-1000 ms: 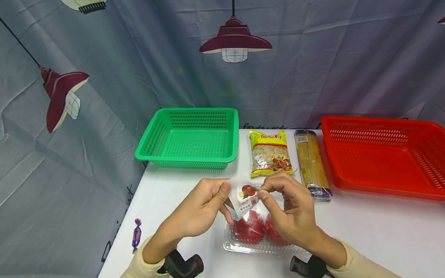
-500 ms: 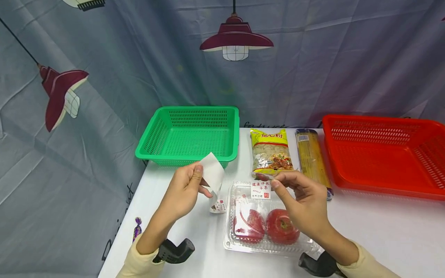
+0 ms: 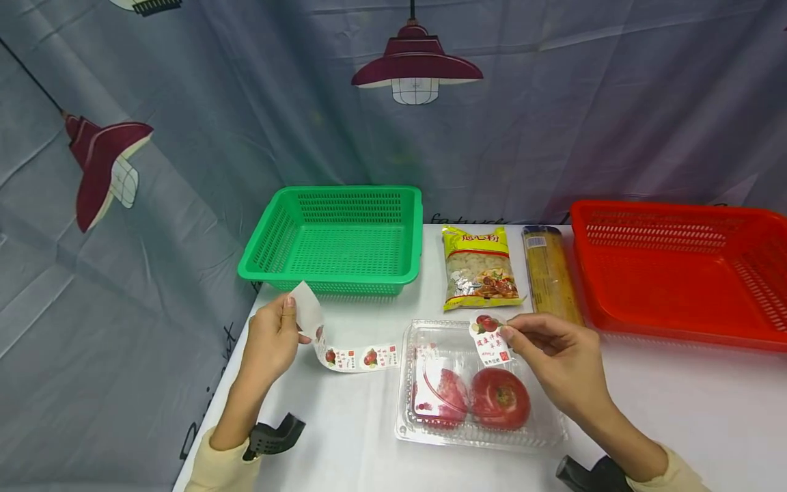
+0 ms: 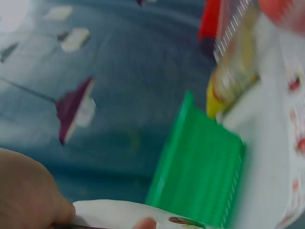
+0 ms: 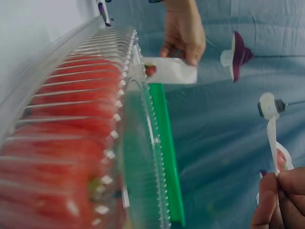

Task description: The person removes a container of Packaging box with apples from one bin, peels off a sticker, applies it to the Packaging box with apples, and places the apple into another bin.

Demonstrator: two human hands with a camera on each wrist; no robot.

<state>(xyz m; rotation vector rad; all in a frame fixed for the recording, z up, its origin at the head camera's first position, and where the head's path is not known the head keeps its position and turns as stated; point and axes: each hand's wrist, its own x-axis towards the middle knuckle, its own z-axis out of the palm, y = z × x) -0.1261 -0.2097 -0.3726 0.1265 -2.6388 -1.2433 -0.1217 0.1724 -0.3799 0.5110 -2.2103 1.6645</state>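
My left hand (image 3: 270, 342) pinches the end of a strip of apple stickers (image 3: 353, 359) between thumb and fingers. The strip's bare white backing curls up at the hand, and its printed part trails over the table toward the right. A single apple sticker (image 3: 490, 339), printed with red fruit and red characters, is pinched by its edge in my right hand (image 3: 556, 355). It overlaps the top of a clear plastic clamshell box (image 3: 424, 441) in the head view. Inside the box sit two red apples (image 3: 501, 398); a label (image 3: 430, 393) shows on its left part.
Behind the strip stands a green basket (image 3: 328, 283). A yellow bag of pasta (image 3: 481, 270) and a long pack of noodles (image 3: 550, 273) lie behind the box. At the right is a red basket (image 3: 676, 328).
The single sticker has come off the strip into my right hand. My left hand has drawn the strip away leftward, uncovering the box, and my right hand has shifted a little right.
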